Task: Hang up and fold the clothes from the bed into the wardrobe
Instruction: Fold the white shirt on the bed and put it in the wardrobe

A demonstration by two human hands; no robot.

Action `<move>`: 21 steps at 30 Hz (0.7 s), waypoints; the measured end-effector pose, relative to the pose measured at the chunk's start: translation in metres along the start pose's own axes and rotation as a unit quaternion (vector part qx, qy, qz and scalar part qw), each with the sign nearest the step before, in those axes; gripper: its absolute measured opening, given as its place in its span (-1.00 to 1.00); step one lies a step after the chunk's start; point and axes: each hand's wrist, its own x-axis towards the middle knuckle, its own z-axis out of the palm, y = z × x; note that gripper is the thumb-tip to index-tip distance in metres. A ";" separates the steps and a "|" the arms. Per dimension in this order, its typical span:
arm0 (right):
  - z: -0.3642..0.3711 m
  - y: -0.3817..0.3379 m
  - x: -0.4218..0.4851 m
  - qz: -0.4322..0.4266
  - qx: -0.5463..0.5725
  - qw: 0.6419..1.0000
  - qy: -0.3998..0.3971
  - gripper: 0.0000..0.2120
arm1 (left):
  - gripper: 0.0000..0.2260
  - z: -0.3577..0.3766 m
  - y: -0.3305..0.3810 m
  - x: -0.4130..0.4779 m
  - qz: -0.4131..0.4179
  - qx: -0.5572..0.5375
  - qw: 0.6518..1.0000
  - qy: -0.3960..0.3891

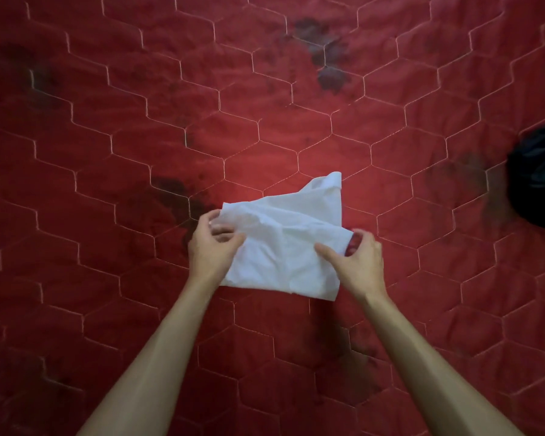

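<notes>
At the left edge of the white garment (280, 243), the left hand (213, 247) has its grip clenched on the cloth, fingers curled and pinching the far-left corner. The garment lies part-folded on the red quilted bed (107, 152) with its long axis running side to side between the two hands. A loose flap stands out from its far-right corner, pointing away from the person. At the garment's right edge, the right hand (357, 259) is grasping it too, thumb laid on top and fingers hooked round the edge. Both hands are already on it, so neither is nearer, and the next fold probably has to take in that flap. Well to the right of the garment lies a dark garment (538, 180), untouched. No wardrobe or other container is in view.
</notes>
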 end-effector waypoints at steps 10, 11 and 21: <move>-0.004 0.038 -0.034 -0.060 0.080 0.961 -0.259 -0.70 | -0.69 -0.035 -0.043 -0.030 0.009 0.053 0.987 -0.152; -0.008 0.039 -0.037 -0.081 0.075 0.959 -0.260 -0.74 | -0.76 -0.039 -0.043 -0.031 0.018 0.058 0.983 -0.171; -0.028 -0.020 -0.012 -0.222 0.064 0.973 0.007 -0.87 | -0.77 -0.024 -0.019 -0.020 0.089 0.049 0.994 -0.050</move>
